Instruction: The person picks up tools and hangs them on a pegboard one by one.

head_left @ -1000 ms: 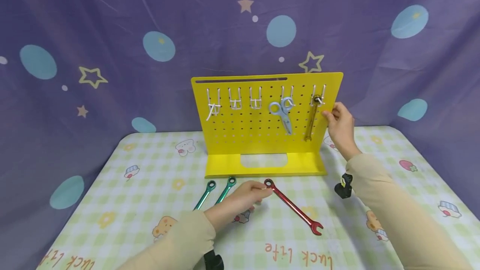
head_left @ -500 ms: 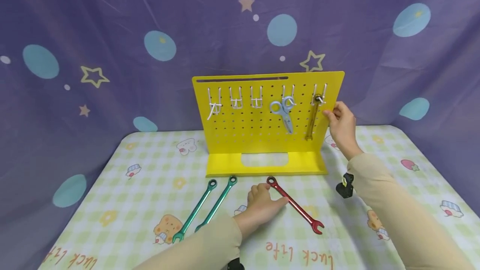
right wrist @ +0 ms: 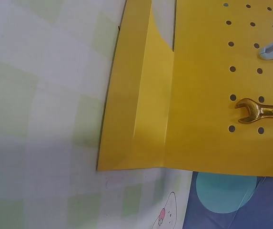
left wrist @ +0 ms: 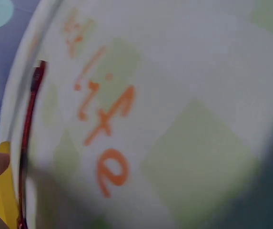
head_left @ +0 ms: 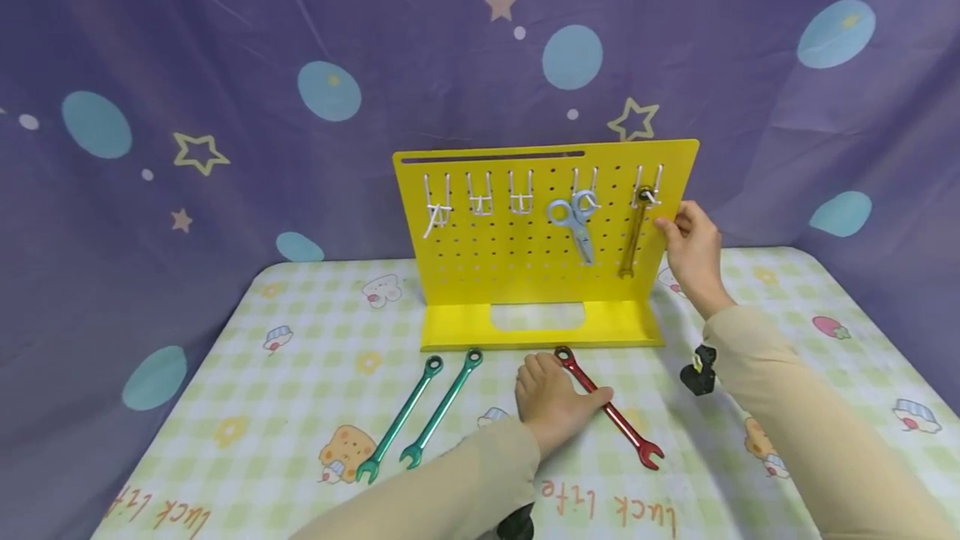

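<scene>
Your left hand (head_left: 557, 402) is over the red wrench (head_left: 624, 423), which lies slanting on the counter (head_left: 247, 390) in front of the yellow pegboard (head_left: 536, 273). The thumb of this hand is stretched away from the other fingers and crosses above the shaft; whether it touches the metal, I cannot tell. The ring end of this wrench is just beside the front edge of the board's base, and its forked end points toward you, on the right. Your right hand (head_left: 693, 248) pinches the right edge of the pegboard, with the thumb on the front face and the fingers mostly hidden behind. Close to that thumb, the gold wrench (head_left: 635, 240) hangs by its ring end from the rightmost hook, forked end down (your right wrist view shows this end in front of the holes). Beside it, the light blue scissors (head_left: 579, 223) hang by one handle loop. Three more white hooks (head_left: 480, 205) are in a row to the left. To the left of your left hand, two green wrenches, one outer (head_left: 401, 417) and one inner (head_left: 442, 407), lie almost parallel, ring ends toward the board.
</scene>
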Motion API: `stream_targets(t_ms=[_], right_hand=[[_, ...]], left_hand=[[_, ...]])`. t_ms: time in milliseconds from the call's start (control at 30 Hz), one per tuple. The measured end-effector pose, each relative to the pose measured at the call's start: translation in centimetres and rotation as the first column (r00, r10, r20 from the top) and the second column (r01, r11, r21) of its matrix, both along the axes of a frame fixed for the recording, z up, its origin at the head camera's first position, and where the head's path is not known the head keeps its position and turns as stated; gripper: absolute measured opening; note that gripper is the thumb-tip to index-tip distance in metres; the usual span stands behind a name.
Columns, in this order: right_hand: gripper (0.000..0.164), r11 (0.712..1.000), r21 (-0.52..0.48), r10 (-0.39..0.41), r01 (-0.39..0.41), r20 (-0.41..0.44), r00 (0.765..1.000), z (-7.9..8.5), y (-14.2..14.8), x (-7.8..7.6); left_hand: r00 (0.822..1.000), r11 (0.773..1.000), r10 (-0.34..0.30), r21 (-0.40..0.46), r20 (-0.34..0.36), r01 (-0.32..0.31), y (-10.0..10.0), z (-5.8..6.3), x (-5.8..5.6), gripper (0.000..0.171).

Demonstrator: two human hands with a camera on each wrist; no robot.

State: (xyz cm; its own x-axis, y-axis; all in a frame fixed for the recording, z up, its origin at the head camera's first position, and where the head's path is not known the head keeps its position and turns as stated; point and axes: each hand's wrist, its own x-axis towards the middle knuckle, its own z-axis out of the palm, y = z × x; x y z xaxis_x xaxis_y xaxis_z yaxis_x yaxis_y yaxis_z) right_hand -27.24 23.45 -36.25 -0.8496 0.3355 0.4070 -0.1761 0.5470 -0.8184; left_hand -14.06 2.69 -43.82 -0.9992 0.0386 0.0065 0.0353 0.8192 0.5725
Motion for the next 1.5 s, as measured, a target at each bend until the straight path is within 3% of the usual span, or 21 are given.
stream_targets(t_ms=[167, 233, 400, 633, 967, 1200, 1333, 1500], right_hand=[[0.024, 1.0, 0.002, -0.019, 0.019, 0.009, 1.0, -0.1, 0.3, -0.1], [0.024, 1.0, 0.002, -0.019, 0.019, 0.013, 1.0, -0.1, 0.3, -0.1], [0.025, 1.0, -0.002, -0.017, 0.017, 0.014, 1.0, -0.1, 0.1, -0.1], [0.027, 1.0, -0.005, -0.021, 0.021, -0.005, 1.0, 0.0, -0.1, 0.0], [0.024, 1.0, -0.002, -0.018, 0.018, -0.004, 1.0, 0.3, -0.3, 0.0], [0.023, 1.0, -0.004, -0.018, 0.018, -0.01, 1.0, 0.3, -0.4, 0.0], [0.024, 1.0, 0.002, -0.014, 0.014, -0.01, 1.0, 0.2, -0.3, 0.0], [0.027, 1.0, 0.006, -0.013, 0.013, 0.003, 1.0, -0.1, -0.3, 0.3]], left_hand=[[0.993, 0.998, 0.029, -0.052, -0.11, -0.035, 0.7, -0.6, 0.1, 0.073], [0.994, 0.999, 0.024, -0.04, -0.109, -0.029, 0.6, -0.5, 0.1, 0.07], [0.999, 0.999, -0.032, 0.009, -0.021, 0.032, -0.4, -0.3, 0.2, 0.064], [0.991, 0.988, -0.128, 0.093, 0.044, 0.123, -2.1, 0.3, 0.4, 0.056], [0.962, 0.963, -0.252, 0.121, 0.107, 0.239, -3.9, 1.7, -0.3, 0.051], [0.93, 0.937, -0.344, 0.112, 0.128, 0.331, -4.9, 2.6, -1.0, 0.047], [0.913, 0.927, -0.372, 0.118, 0.168, 0.356, -5.2, 2.9, -1.4, 0.042], [0.905, 0.922, -0.386, 0.096, 0.176, 0.375, -5.4, 3.0, -1.8, 0.04]])
